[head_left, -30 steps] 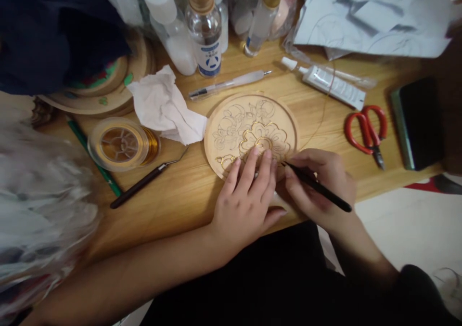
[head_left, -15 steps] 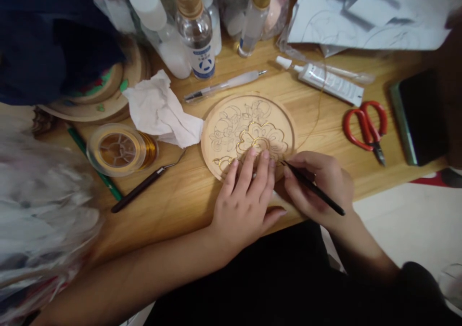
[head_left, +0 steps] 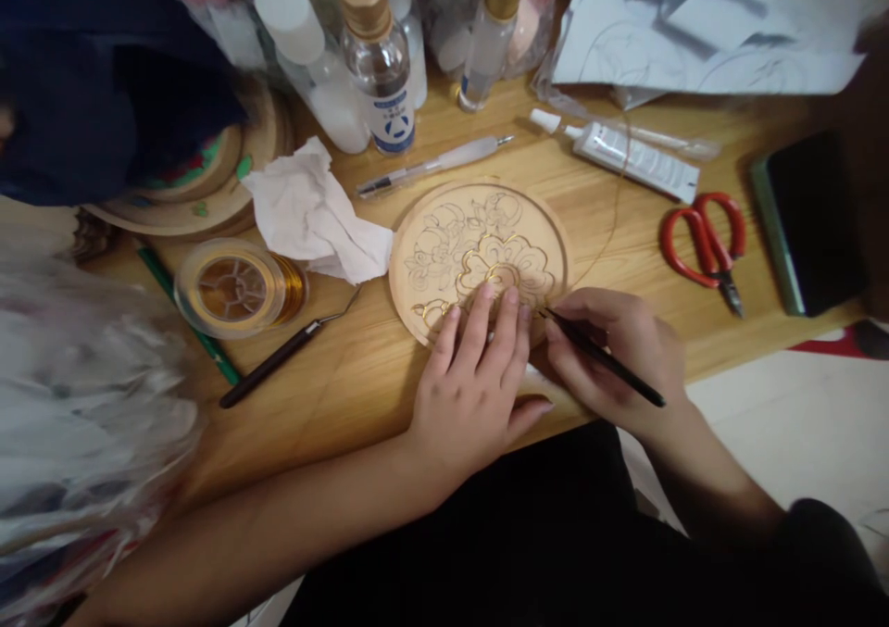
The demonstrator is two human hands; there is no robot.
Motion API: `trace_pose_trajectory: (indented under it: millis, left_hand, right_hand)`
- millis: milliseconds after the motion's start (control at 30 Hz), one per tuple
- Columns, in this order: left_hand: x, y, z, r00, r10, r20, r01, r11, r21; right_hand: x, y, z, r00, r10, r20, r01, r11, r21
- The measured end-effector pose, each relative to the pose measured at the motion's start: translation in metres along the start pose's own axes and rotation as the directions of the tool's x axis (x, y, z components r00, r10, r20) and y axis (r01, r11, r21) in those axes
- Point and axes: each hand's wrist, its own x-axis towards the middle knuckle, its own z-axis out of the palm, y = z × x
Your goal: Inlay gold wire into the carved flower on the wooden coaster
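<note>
A round wooden plaque (head_left: 434, 224) with a raised rim lies on the table. It carries a pencilled flower design, and gold wire (head_left: 510, 238) follows the outline of its large flower. My left hand (head_left: 472, 377) rests flat across the plaque's lower part, fingers spread, covering some of the drawing. At the plaque's lower right edge, my right hand (head_left: 618, 358) pinches slim black tweezers (head_left: 611, 363), their tip close to my left fingers. From near that tip, a thin length of loose gold wire curves up to the right over the table.
To the left are a gold wire spool (head_left: 232, 289), a dark-handled hooked tool (head_left: 278, 358), a green pencil (head_left: 184, 307) and crumpled tissue (head_left: 319, 210). Behind stand bottles (head_left: 381, 81) and a pen (head_left: 437, 164). On the right: a glue tube (head_left: 635, 159), red-handled cutters (head_left: 705, 243), a phone (head_left: 809, 224).
The view has shifted very slightly. Both hands keep nearly the same place on the plaque, and the tweezers have barely moved.
</note>
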Motion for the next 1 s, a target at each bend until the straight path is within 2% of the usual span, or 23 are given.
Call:
trace_pose_trajectory:
  millis: [133,233,433,700,767,900,1000]
  left_hand:
    - [0.000,0.000,0.000,1.000,0.002,0.006,-0.002,1.000,0.004]
    - [0.000,0.000,0.001,1.000,0.001,-0.005,-0.001,1.000,0.011]
    - [0.001,0.001,0.000,1.000,0.004,0.008,-0.004,1.000,0.021]
    - [0.001,0.001,-0.001,1.000,0.001,0.011,-0.001,1.000,0.026]
    - [0.001,0.001,0.000,1.000,0.002,0.003,-0.002,1.000,0.018]
    - [0.000,0.000,0.001,1.000,-0.001,-0.018,0.001,1.000,-0.014]
    - [-0.002,-0.001,0.001,0.999,-0.004,-0.049,0.003,1.000,-0.019]
  right_hand:
    - [0.005,-0.001,-0.003,0.998,-0.057,0.029,0.057,0.998,0.000]
    - [0.011,0.000,-0.006,0.986,-0.128,0.102,0.126,0.992,0.028]
    - [0.023,0.009,-0.011,0.943,-0.315,0.104,0.302,0.945,0.125]
    - [0.030,0.016,-0.014,0.912,-0.386,0.141,0.356,0.913,0.197]
    - [0.027,0.018,-0.013,0.931,-0.338,0.139,0.305,0.929,0.210]
    - [0.014,0.020,-0.008,0.987,-0.056,0.153,0.013,0.962,0.272]
    - [0.002,0.018,-0.003,0.997,0.078,-0.015,-0.070,0.952,0.298]
